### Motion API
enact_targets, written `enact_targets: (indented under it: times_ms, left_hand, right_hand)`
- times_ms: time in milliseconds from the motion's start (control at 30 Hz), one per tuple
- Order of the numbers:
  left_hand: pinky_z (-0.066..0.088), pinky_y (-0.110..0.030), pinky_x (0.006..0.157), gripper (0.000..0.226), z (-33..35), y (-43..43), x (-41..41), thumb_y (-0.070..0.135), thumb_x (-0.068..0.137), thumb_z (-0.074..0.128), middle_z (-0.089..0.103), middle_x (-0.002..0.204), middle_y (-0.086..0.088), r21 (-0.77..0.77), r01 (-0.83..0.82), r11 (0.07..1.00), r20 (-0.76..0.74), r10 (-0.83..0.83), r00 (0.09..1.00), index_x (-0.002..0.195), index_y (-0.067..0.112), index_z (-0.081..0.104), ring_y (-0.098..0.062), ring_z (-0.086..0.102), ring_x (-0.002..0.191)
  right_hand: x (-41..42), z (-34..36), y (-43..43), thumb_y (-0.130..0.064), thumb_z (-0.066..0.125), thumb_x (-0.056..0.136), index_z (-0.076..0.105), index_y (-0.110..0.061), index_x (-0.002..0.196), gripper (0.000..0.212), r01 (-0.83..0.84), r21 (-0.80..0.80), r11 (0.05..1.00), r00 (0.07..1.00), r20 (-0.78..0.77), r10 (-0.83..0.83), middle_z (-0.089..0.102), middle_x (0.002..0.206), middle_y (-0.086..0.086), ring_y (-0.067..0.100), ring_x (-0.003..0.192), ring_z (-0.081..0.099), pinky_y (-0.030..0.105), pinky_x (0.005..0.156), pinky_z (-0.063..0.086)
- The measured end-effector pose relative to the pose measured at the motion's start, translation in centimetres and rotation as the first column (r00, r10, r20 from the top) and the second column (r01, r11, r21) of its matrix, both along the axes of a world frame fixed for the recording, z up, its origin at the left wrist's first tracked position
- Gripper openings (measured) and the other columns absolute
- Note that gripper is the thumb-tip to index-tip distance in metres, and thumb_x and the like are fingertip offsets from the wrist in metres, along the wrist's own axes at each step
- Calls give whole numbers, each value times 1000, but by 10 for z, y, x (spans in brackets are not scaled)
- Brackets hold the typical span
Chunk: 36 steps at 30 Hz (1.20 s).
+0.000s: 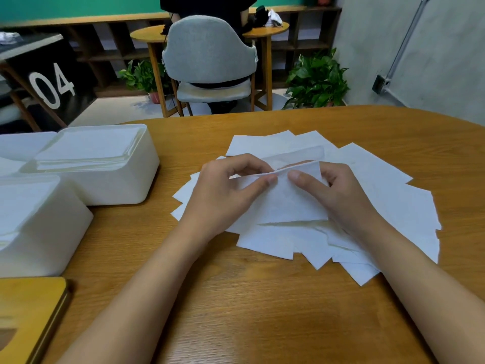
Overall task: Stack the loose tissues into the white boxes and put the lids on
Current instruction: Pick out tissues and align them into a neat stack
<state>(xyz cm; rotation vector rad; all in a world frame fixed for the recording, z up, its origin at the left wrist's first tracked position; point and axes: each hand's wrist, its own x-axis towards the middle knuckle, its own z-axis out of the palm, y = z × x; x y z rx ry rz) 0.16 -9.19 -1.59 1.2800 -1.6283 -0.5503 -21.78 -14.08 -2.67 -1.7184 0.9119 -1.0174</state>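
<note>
Several loose white tissues [388, 206] lie fanned out on the wooden table [262, 311]. My left hand [223, 190] and my right hand [338, 190] both pinch the raised top edge of one tissue [286, 203] over the middle of the pile. At the left stands an open white box [105, 185] with a flat stack of tissues inside. A second white box [44, 232], also open with tissues in it, sits nearer to me. A wooden lid [29, 311] with a slot lies at the bottom left corner.
Part of another white box [23, 145] shows at the far left edge. Beyond the table are a grey chair [210, 53] with a person seated at a small round table, two potted plants [317, 80] and low shelves.
</note>
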Motion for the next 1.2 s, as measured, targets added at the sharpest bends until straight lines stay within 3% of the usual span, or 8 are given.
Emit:
enact_targets:
  times_ms: [167,333,533,733,833,1000,1067,1200]
  left_hand:
    - [59,-47,78,6,7,2,5,25,94,79,77,92,3,59,58,997,-58,-54,997,96,19,78,-15,73,91]
    - [58,-31,80,6,-1,-2,2,27,94,79,77,96,14,23,-20,1000,-57,22,998,98,22,80,-7,71,96]
    - [55,-30,76,6,-6,-5,2,30,93,81,77,93,13,15,-93,996,-86,94,992,96,25,80,-10,71,92]
    - [41,-10,77,22,-9,-6,-2,37,90,83,72,105,17,-31,-151,988,-2,151,989,110,31,76,-3,65,100]
    - [46,-12,81,38,-11,-8,-1,46,91,79,66,115,18,83,-135,987,-66,141,988,126,38,67,4,61,106]
    - [42,-14,62,30,-15,-10,3,31,92,82,66,97,2,110,-93,990,-183,112,977,120,31,71,-2,55,74]
    - [44,-15,64,36,-17,-11,2,30,91,83,68,103,-1,82,-114,990,-151,125,981,123,31,68,-3,58,78]
    - [45,-15,76,48,-24,-11,0,26,87,85,59,117,12,-3,-158,987,75,158,985,124,28,54,-8,60,103]
  right_hand:
    - [1,5,5,-40,70,88,80,-17,104,30,-16,40,999,999,32,15,81,98,-1,16,91,77,25,71,59]
    - [4,5,11,-38,76,83,79,-11,105,34,-84,91,992,996,22,82,80,98,5,23,91,77,37,77,61]
    - [8,2,10,-25,70,97,75,-23,112,16,-48,78,996,999,4,48,78,102,-6,12,93,75,23,73,57]
    - [8,6,9,-16,69,101,43,-41,151,62,-31,-88,996,999,-47,27,48,149,-25,-1,130,54,25,101,53]
    - [8,9,8,-9,69,99,36,-35,153,68,20,-127,992,1000,19,-18,41,146,-30,-16,126,49,10,96,47]
    - [-1,10,3,-6,69,97,71,-26,128,37,-61,-61,996,998,1,61,69,127,-20,4,119,64,23,97,50]
    - [-2,6,2,-2,67,97,82,-22,109,28,-40,-27,999,998,-47,39,78,113,-14,2,115,67,16,95,49]
    - [-3,0,-6,1,63,97,83,-27,106,36,196,8,981,981,7,-196,77,112,-21,-4,112,66,17,96,51]
